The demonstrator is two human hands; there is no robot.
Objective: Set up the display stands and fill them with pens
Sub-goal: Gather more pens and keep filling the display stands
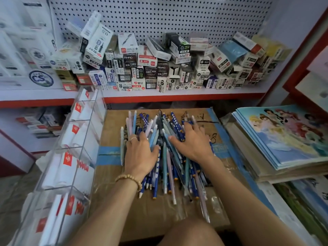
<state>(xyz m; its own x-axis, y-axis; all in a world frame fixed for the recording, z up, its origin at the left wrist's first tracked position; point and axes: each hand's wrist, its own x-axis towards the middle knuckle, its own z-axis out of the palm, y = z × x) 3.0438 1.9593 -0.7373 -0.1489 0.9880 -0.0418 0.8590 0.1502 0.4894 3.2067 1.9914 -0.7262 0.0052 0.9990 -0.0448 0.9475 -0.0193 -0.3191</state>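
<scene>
A heap of pens (163, 139), blue, light blue, pink and white, lies on a taped cardboard box (115, 128) in front of me. My left hand (140, 155) lies flat on the left side of the heap, fingers spread over the pens. My right hand (191, 141) presses on the right side in the same way. A clear acrylic display stand (74, 146) with several tiered compartments and red-and-white labels stands to the left of the box, touching its edge. Its compartments hold no pens that I can see.
A shelf with a red edge (177, 98) behind the box carries a jumble of small pen boxes (150, 68) against a pegboard. A stack of illustrated notebooks (284, 139) sits to the right. My knee (188, 233) is at the bottom.
</scene>
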